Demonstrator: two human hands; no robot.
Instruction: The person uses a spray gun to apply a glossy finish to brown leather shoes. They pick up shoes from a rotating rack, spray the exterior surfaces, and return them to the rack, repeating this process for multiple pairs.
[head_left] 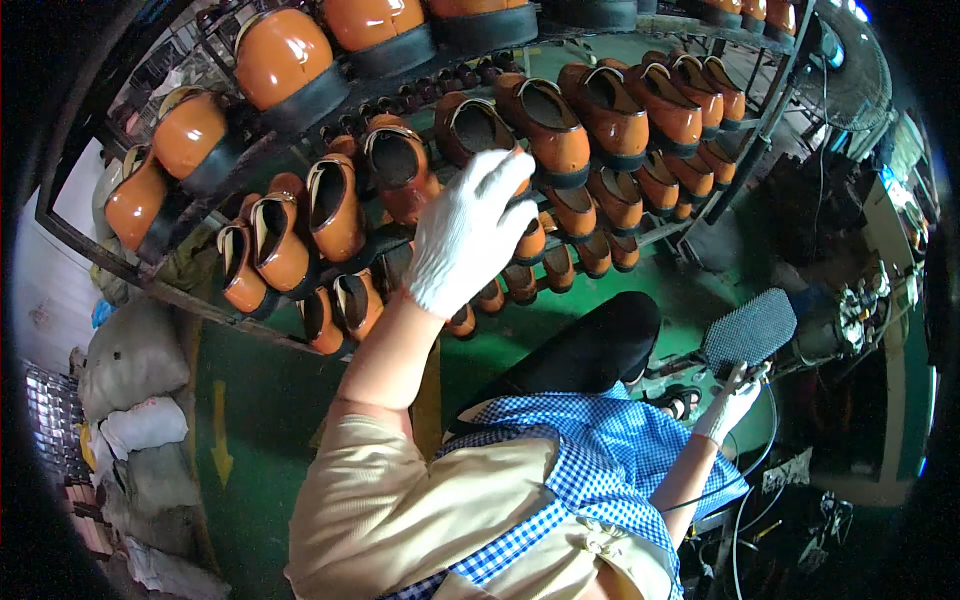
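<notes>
Orange shoes [558, 147] fill rack [90, 247]. Left fingers [497, 177] overlap one, right fingers [738, 374] by studded pad [750, 328]; can't tell either grip. Sacks [135, 360] left, hose [775, 420] right.

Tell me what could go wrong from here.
The left hand overlaps a glossy brown shoe in this view; if they touch, contact might mark the shine.
An orange shoe stands close to that one, so a careless move could knock it.
A thin hose or cable hangs beside the right hand, below the grey textured pad, and might snag if that arm moves.
</notes>
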